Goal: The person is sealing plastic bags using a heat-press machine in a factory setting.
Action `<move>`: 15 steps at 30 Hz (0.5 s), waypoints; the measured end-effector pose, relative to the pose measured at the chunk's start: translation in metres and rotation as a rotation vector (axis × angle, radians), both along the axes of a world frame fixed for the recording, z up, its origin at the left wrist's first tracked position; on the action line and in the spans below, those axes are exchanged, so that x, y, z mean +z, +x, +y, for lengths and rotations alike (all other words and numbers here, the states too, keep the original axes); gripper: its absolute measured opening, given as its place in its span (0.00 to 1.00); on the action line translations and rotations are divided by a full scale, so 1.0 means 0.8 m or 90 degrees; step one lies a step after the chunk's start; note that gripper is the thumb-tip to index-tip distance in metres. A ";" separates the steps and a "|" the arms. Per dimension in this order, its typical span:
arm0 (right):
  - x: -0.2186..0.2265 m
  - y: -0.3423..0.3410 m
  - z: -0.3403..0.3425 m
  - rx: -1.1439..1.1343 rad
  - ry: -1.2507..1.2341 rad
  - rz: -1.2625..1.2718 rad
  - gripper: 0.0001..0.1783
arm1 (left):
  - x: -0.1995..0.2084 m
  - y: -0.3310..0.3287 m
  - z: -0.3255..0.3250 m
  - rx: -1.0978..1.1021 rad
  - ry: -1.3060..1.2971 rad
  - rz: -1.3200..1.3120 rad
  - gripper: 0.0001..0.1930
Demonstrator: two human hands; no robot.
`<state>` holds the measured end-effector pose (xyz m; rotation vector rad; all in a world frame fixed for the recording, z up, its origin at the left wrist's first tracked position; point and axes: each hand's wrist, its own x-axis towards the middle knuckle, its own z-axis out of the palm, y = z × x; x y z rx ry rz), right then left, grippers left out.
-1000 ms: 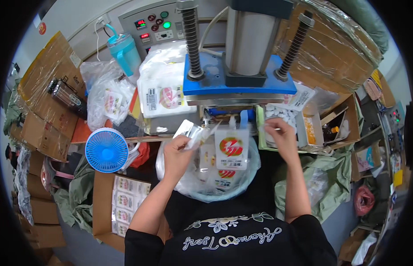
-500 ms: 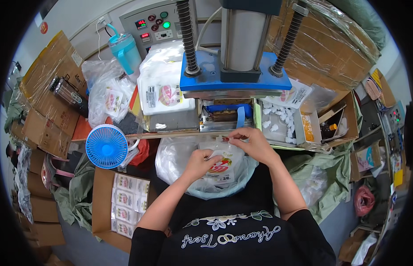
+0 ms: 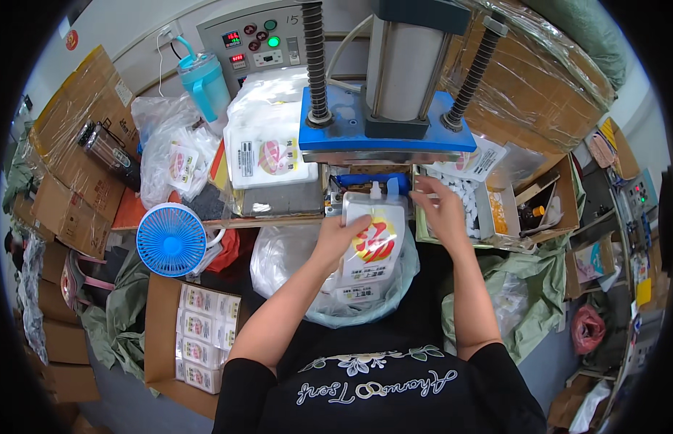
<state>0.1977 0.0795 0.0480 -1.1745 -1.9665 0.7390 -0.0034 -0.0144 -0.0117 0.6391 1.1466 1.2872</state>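
Here, in the head view, a flat white plastic pouch with a red and yellow print and a white spout (image 3: 376,249) is held upright in front of the blue-plated metal press (image 3: 351,130). Its left side is gripped by the left hand (image 3: 335,240), whose fingers are clamped on it, thumb over the front. The right hand (image 3: 446,213) is held near the press's lower right, its fingers curled and apart from the thumb, beside small white plastic pieces (image 3: 470,194). Below the pouch, in front of the press, a round tub lined with pale blue plastic (image 3: 395,307) can be seen. Left of the press, stacked white printed pouches (image 3: 271,163) are laid, and farther left a round blue fan (image 3: 172,239) is placed.
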 end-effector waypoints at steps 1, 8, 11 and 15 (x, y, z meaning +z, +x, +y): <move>-0.001 0.012 0.007 0.003 0.003 -0.002 0.16 | 0.014 0.002 0.005 0.020 -0.031 -0.050 0.14; -0.048 0.058 0.023 0.008 0.094 -0.283 0.13 | 0.012 -0.005 0.030 0.066 -0.049 -0.114 0.14; -0.062 0.061 0.029 0.046 0.123 -0.238 0.10 | 0.018 -0.044 0.035 0.009 -0.052 0.142 0.15; -0.067 0.066 0.041 -0.034 -0.040 0.054 0.09 | 0.016 -0.125 0.042 0.088 0.039 0.593 0.21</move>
